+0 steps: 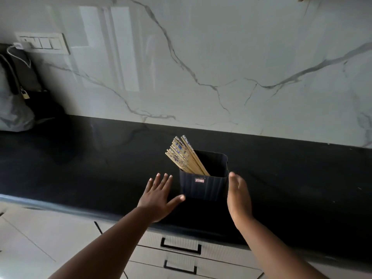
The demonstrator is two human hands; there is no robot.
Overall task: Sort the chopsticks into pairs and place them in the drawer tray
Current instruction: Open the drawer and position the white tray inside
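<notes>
A dark ribbed holder [203,187] with a small red label stands on the black counter [100,162]. Several wooden chopsticks [184,156] with blue patterned tops lean out of it toward the upper left. My left hand [159,198] hovers just left of the holder, fingers spread, thumb tip close to its lower left corner. My right hand [238,198] is edge-on right beside the holder's right wall, fingers straight, holding nothing. Neither hand clearly grips the holder.
Two drawers with black handles, the upper [180,246] and the lower [179,267], sit shut below the counter edge. A marble wall [201,57] rises behind. A dark bag [18,93] and a switch plate [43,43] with a plugged cable are at the far left.
</notes>
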